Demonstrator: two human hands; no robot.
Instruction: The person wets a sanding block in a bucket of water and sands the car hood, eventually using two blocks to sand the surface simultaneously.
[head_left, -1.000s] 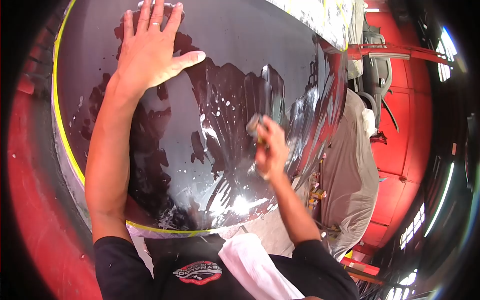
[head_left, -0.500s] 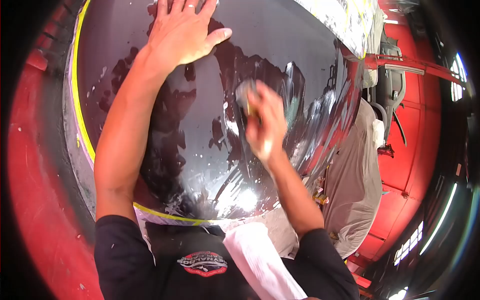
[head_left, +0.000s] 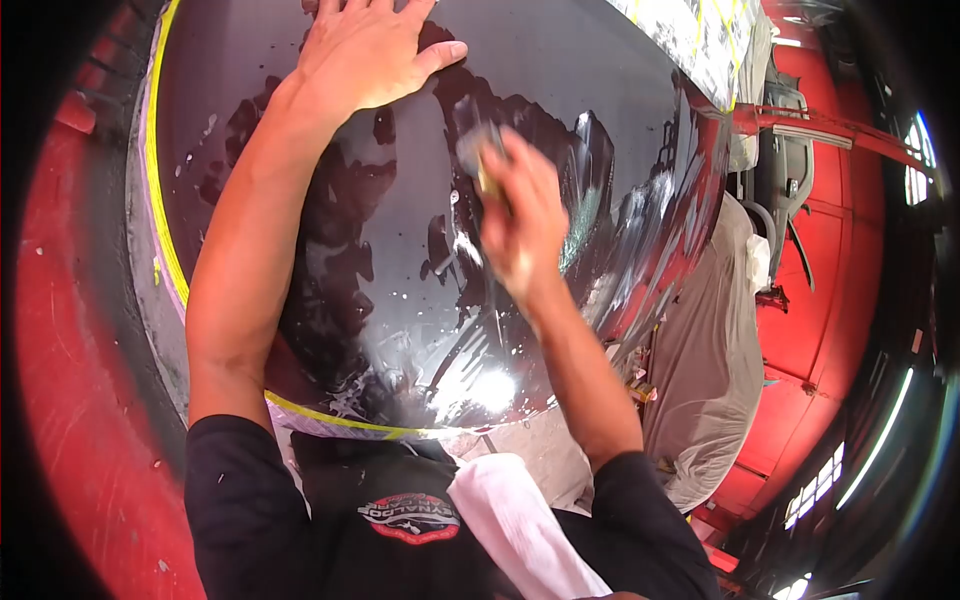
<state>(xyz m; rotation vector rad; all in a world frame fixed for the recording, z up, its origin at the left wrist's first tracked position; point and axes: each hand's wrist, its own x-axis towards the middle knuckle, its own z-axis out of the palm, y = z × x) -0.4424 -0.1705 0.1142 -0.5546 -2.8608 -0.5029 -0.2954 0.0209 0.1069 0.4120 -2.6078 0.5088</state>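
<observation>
And there was the left hand (head_left: 362, 55), bare and spread wide, on the dark, glossy, wet-streaked curved panel (head_left: 560, 60)! The right hand (head_left: 524, 215) gripped a small, blurred grey-and-yellowish block (head_left: 484, 162) over the panel's wet middle, while bright yellow tape (head_left: 154, 160) edged the panel's left side and near rim.
</observation>
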